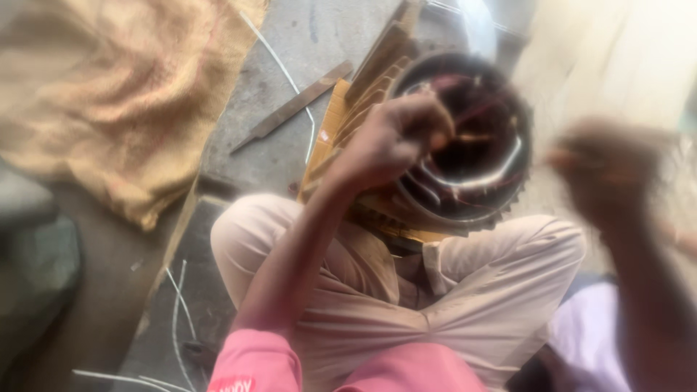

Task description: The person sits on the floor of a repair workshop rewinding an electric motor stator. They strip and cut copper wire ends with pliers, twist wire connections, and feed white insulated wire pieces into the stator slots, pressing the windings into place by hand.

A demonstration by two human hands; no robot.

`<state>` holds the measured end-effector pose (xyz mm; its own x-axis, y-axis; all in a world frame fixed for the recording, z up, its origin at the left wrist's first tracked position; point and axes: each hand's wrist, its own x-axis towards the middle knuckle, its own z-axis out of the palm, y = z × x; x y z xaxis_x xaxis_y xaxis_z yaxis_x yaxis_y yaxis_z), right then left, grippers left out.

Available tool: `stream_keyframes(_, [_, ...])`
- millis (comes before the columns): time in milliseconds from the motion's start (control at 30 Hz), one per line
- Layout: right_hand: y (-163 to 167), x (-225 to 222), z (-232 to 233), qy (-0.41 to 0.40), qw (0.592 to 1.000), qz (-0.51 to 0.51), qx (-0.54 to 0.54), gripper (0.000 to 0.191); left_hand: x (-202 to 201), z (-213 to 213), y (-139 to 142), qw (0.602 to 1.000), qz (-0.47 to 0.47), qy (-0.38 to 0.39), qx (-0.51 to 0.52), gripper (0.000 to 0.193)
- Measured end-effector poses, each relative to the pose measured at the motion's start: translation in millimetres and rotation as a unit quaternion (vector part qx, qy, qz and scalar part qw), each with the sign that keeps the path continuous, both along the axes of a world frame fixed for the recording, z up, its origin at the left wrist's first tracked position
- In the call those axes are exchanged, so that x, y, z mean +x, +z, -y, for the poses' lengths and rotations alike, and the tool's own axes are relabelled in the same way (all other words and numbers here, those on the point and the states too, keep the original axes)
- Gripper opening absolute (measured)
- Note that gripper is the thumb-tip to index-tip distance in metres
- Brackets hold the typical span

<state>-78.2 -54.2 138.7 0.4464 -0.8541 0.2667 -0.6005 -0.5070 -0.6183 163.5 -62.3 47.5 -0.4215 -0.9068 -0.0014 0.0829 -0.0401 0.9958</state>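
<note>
Left hand [396,138] pinched on wire at stator [465,145] bore rim; right hand [606,170] blurred, grip unclear. Coils partly seated, loose strands showing, winding looks unfinished; file [290,107] idle on floor

Left hand [396,138] closed at the stator [465,145] rim; blurred right hand [606,170] raised beside it, sacking [109,94] far left.

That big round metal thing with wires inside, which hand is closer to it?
Left. The left hand is right over the round finned motor shell, reaching in among its wires. The right hand is blurred, off beside the shell and apart from it.
</note>
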Motion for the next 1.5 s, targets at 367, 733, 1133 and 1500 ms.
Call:
stream_keyframes(367, [16.0,-8.3,49.8,0.235,0.760,-0.606,-0.005,0.033,-0.1,4.0,-10.0,1.000,-0.018,-0.020,-0.009,0.020])
stream_keyframes(733, [-20.1,-35.6,15.3,-0.007,0.993,-0.082,0.086,0.012,-5.6,2.1,-7.7,0.999,-0.011,-0.011,0.035,0.011])
stream_keyframes(1133, [-6.9,-0.8,32.7,0.004,0.967,-0.255,0.000,0.004,-5.9,4.2,-16.0,1.000,0.013,-0.008,-0.011,0.008])
stream_keyframes(1500, [5.5,18.9,49.2,0.093,0.941,-0.317,0.066,0.013,-4.9,0.2,-7.1,0.999,0.044,-0.002,-0.020,0.015])
